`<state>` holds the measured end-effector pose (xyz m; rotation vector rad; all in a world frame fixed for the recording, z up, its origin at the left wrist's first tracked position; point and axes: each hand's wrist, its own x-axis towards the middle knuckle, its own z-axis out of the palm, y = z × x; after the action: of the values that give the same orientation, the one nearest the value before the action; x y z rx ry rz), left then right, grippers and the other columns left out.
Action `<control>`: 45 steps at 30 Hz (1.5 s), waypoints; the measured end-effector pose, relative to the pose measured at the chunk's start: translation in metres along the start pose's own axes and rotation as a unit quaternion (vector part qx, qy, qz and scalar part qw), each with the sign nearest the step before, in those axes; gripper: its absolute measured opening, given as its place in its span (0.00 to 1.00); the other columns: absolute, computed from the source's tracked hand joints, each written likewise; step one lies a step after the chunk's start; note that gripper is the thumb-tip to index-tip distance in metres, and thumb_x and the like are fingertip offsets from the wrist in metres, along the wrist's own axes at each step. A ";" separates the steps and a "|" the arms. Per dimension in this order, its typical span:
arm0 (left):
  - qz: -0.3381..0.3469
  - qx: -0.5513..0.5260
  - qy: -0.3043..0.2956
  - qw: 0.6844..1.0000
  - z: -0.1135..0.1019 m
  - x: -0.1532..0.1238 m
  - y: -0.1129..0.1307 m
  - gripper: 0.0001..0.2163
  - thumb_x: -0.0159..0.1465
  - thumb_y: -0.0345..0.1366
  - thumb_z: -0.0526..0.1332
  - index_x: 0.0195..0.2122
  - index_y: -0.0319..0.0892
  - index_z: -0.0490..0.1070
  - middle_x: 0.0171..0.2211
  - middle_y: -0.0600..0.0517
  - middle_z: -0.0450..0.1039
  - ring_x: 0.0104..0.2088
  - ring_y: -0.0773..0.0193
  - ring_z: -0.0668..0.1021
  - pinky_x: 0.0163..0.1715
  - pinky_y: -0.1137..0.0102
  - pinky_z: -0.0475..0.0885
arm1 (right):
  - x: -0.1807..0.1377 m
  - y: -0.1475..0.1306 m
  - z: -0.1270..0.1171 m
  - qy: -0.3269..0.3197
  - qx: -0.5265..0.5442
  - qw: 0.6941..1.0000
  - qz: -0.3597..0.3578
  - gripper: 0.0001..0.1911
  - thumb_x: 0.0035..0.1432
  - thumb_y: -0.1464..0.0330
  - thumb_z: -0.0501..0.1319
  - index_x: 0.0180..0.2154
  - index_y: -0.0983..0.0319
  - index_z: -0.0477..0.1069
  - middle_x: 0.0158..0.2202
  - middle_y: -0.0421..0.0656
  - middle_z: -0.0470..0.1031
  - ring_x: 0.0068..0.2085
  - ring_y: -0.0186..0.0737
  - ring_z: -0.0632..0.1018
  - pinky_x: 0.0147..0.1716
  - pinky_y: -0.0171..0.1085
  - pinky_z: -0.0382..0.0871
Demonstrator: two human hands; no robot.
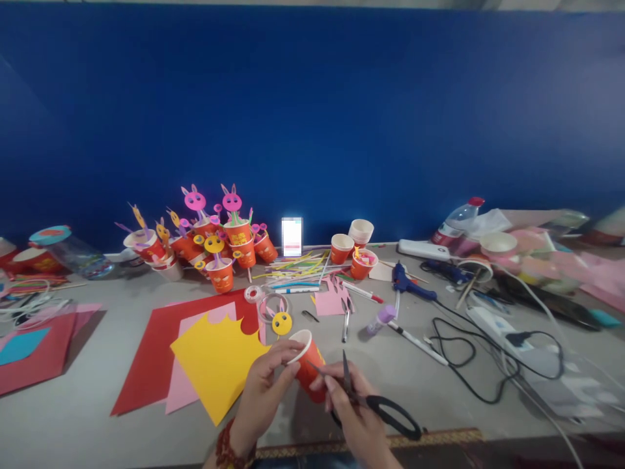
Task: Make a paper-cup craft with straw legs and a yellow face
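Observation:
My left hand [263, 387] grips an orange paper cup [306, 365] by its white rim, holding it tilted just above the near table edge. My right hand [354, 407] is closed on black-handled scissors [375, 404], whose blades are parted with one tip against the cup's side. A yellow sheet with a scalloped edge [215, 361] lies just left of the cup, on pink and red paper [146, 365].
Finished orange cups with pink and yellow paper bunny heads [215, 241] cluster at the back left. Other orange cups [351, 251], coloured straws [293, 267], pens, a blue glue gun [405, 281], black cables [469, 365] and a power strip [493, 322] crowd the right.

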<state>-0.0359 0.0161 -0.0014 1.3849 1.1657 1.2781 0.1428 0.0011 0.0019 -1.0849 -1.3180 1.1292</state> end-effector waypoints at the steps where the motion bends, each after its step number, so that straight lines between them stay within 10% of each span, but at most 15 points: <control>1: 0.005 0.006 0.001 1.000 0.000 0.000 0.000 0.07 0.65 0.39 0.64 0.37 0.46 0.82 0.47 0.45 0.81 0.52 0.50 0.79 0.56 0.60 0.71 | 0.000 0.000 0.000 -0.002 -0.007 1.000 0.000 0.15 0.65 0.57 0.59 0.37 0.62 0.75 0.28 0.45 0.81 0.21 0.35 0.75 0.21 0.32 0.70; 12: 0.050 0.036 -0.002 0.998 -0.001 -0.002 0.008 0.07 0.65 0.37 0.63 0.38 0.47 0.82 0.45 0.45 0.81 0.50 0.51 0.79 0.55 0.59 0.71 | -0.001 0.000 0.002 0.006 -0.035 0.999 -0.015 0.16 0.65 0.57 0.58 0.41 0.62 0.76 0.28 0.45 0.81 0.20 0.36 0.76 0.21 0.32 0.72; 22: 0.086 0.073 0.001 0.994 -0.004 -0.001 0.008 0.05 0.65 0.35 0.63 0.37 0.46 0.80 0.41 0.46 0.81 0.46 0.53 0.81 0.52 0.61 0.73 | 0.008 -0.016 -0.005 -0.039 -0.163 0.970 -0.175 0.08 0.64 0.72 0.59 0.37 0.59 0.77 0.31 0.44 0.80 0.31 0.41 0.79 0.33 0.35 0.71; 28: 0.122 0.116 0.026 0.985 -0.002 -0.002 0.008 0.05 0.63 0.33 0.65 0.38 0.46 0.80 0.40 0.45 0.82 0.45 0.51 0.80 0.52 0.57 0.73 | 0.006 -0.009 0.000 -0.010 -0.150 0.978 -0.146 0.08 0.64 0.67 0.59 0.36 0.59 0.78 0.29 0.44 0.80 0.30 0.42 0.79 0.32 0.36 0.71; 37: 0.234 0.252 0.038 0.938 -0.004 -0.006 0.013 0.18 0.61 0.24 0.63 0.48 0.52 0.78 0.40 0.50 0.83 0.44 0.52 0.80 0.59 0.52 0.63 | 0.005 -0.010 0.017 0.048 0.063 0.994 0.076 0.22 0.59 0.50 0.63 0.27 0.61 0.76 0.25 0.43 0.78 0.26 0.40 0.77 0.29 0.36 0.74; 45: 0.209 0.242 0.016 0.947 -0.012 -0.003 0.026 0.15 0.61 0.25 0.63 0.44 0.51 0.80 0.39 0.50 0.83 0.43 0.52 0.81 0.62 0.50 0.61 | 0.011 -0.010 0.009 -0.018 -0.019 0.999 -0.034 0.15 0.65 0.60 0.60 0.29 0.59 0.78 0.26 0.43 0.80 0.34 0.44 0.81 0.39 0.39 0.76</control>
<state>-0.0465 0.0096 0.0249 2.0667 1.3092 1.3544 0.1336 0.0099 0.0129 -1.0442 -1.3978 1.0823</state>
